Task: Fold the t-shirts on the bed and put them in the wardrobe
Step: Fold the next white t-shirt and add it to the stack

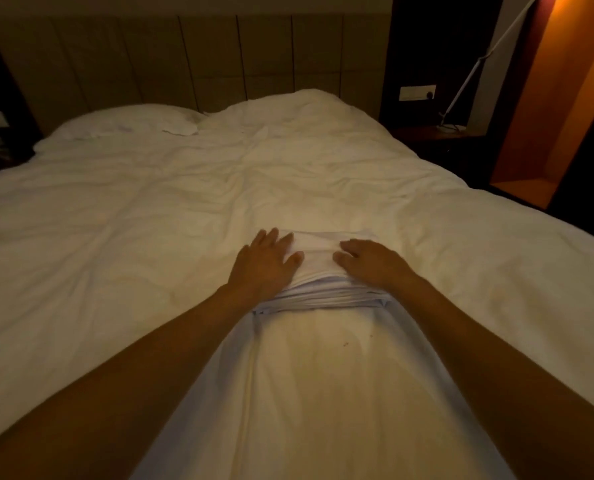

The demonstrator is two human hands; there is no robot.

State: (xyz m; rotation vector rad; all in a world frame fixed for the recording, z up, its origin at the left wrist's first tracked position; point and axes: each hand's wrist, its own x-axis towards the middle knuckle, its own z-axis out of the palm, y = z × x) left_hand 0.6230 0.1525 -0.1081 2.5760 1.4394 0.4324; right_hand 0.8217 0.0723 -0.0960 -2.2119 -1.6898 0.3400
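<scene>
Hands pressing white t-shirt (pixel 318 292) mid-bed.
Left hand (pixel 266 263) and right hand (pixel 370 261) are lying flat, fingers spread, gripping nothing, on its folded end; bed (pixel 150 202) white, no legible writing.

Two bare hands are pressing flat on a folded white t-shirt (pixel 318 268) lying on a white bed (pixel 150 209); left hand (pixel 264 259) and right hand (pixel 370 261) are resting side by side; a pillow (pixel 122 121) is lying near the headboard (pixel 184 60).
</scene>
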